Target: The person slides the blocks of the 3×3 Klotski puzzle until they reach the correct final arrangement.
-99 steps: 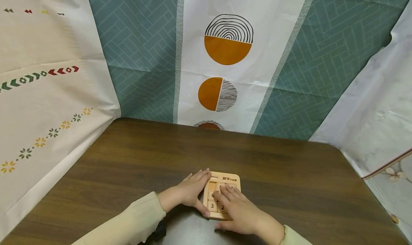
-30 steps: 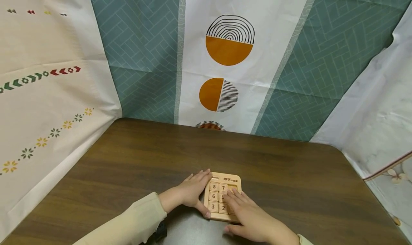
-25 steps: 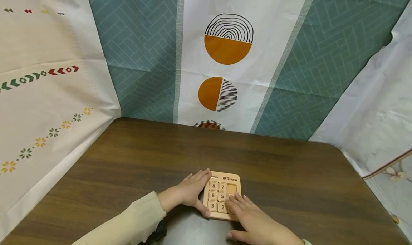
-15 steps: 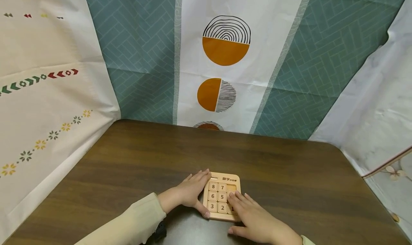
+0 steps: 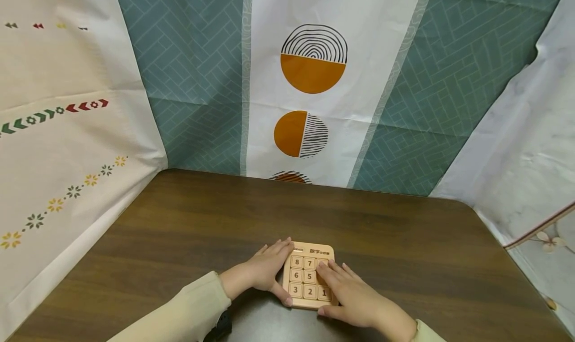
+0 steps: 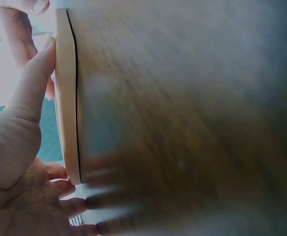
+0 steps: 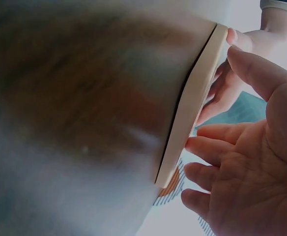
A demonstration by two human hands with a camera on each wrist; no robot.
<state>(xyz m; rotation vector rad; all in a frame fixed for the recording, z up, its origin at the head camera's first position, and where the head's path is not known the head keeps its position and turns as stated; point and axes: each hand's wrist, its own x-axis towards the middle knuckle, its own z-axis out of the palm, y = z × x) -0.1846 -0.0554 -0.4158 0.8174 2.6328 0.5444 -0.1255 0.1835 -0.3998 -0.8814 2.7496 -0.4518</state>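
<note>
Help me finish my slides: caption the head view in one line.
A wooden number puzzle on a brown table, the left hand at its left edge, the right hand over its rightmost tiles.

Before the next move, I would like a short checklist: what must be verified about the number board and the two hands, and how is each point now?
1. Number board lying flat on the table: ok.
2. Left hand steadying it: ok, it touches both left corners.
3. Bottom-row tiles legible: ok, they read 3, 2, 1.
4. Top-right tile readable: not ok, fingers of the right hand cover part of it.
5. Middle-right place filled: cannot tell, it is mostly under that same hand.
</note>
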